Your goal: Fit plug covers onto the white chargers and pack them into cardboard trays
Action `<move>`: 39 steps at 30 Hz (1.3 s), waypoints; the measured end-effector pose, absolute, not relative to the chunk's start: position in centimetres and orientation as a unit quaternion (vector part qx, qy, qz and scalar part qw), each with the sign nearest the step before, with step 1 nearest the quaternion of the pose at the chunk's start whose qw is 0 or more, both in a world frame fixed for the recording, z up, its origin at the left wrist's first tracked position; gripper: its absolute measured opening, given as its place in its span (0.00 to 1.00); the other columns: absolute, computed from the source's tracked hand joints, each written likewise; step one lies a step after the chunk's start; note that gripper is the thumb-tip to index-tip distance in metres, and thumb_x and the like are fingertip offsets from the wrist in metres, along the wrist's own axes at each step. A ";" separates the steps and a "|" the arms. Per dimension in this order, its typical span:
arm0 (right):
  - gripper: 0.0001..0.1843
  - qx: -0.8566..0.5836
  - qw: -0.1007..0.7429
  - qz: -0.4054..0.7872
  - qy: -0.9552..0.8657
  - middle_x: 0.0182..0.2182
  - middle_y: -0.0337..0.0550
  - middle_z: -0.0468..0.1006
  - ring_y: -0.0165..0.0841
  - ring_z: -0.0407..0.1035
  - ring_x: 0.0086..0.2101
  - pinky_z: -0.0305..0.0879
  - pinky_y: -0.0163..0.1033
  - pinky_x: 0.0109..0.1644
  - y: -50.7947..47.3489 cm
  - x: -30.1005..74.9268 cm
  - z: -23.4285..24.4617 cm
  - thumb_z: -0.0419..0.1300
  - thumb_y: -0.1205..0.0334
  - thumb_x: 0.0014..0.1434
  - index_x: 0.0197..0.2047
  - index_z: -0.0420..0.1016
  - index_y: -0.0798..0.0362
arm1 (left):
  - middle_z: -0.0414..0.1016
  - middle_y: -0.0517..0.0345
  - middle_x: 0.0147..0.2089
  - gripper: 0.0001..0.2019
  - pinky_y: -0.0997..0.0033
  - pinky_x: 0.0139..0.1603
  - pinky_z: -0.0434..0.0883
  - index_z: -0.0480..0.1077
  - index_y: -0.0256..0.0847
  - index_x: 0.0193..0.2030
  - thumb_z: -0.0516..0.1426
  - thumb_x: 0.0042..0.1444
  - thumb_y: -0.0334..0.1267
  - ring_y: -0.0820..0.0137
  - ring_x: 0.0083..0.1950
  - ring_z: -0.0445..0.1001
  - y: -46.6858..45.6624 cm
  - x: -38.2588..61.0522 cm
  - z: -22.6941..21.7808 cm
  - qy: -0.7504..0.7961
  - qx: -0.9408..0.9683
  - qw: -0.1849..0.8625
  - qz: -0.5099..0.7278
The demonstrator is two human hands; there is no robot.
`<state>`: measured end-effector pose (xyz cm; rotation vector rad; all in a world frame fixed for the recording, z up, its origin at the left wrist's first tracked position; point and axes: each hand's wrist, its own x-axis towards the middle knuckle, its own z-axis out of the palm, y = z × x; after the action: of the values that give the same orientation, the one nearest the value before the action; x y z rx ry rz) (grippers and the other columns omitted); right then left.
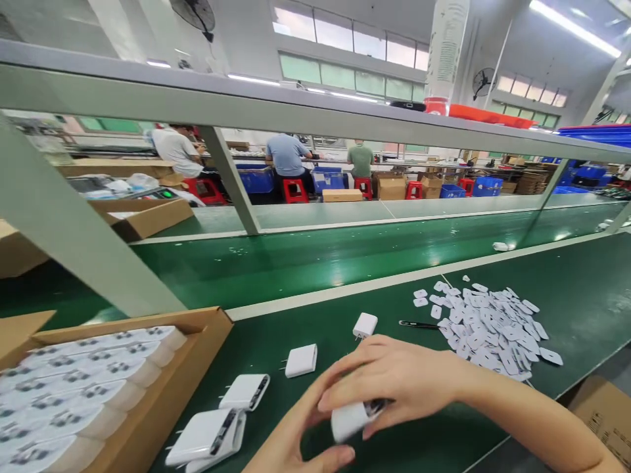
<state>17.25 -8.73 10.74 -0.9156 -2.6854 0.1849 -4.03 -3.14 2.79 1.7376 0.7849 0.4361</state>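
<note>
So the white plug charger (348,422) is in the right hand (389,374), fingers mostly closed and pinching it near its open end, where dark innards show. Left hand (290,427) is half curled next to it, thumb held away from the fingers; its fingertips are hidden, so can't tell if they touch it. I'd guess it's light and stiff, kinda slippery since the plastic looks smooth, with that open end the fragile bit. Personally I'd grip the flat sides of the shell. Left of the hands, similar glossy, round-edged chargers (245,391) sit on the smooth green bench (266,328), metal prongs sticking out, and beyond those is a brown cardboard box (197,358). Past the right hand there's a slim black tool (418,324) beside a heap of thin, flat white plates (495,332) with rounded corners.
</note>
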 end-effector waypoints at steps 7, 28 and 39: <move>0.16 -0.431 0.223 0.150 -0.862 0.50 0.45 0.74 0.33 0.63 0.53 0.55 0.38 0.56 -11.0 18.7 10.2 0.53 0.69 0.60 0.52 0.66 0.54 | 0.74 0.51 0.42 0.30 0.60 0.38 0.75 0.62 0.42 0.55 0.62 0.46 0.48 0.64 0.32 0.76 -4.3 0.1 3.0 0.228 0.632 0.724 0.160; 0.15 -0.711 0.037 -0.021 -0.702 0.42 0.52 0.75 0.40 0.71 0.41 0.67 0.44 0.43 -4.3 32.3 1.8 0.47 0.69 0.61 0.45 0.73 0.54 | 0.72 0.52 0.51 0.11 0.72 0.43 0.73 0.68 0.44 0.42 0.59 0.51 0.30 0.64 0.52 0.70 -1.3 -0.3 0.8 0.196 0.587 0.695 0.367; 0.11 -0.658 0.039 -0.106 -0.745 0.31 0.51 0.76 0.39 0.71 0.34 0.65 0.40 0.38 -3.5 34.1 -0.5 0.48 0.68 0.59 0.37 0.72 0.56 | 0.72 0.52 0.48 0.08 0.58 0.46 0.76 0.66 0.41 0.38 0.60 0.52 0.36 0.64 0.46 0.72 -0.9 -0.2 1.0 0.243 0.526 0.717 0.387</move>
<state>34.08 -3.48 -0.54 -2.0170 -2.2833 -0.3258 -0.24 -0.91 0.99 1.1652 0.5372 0.8571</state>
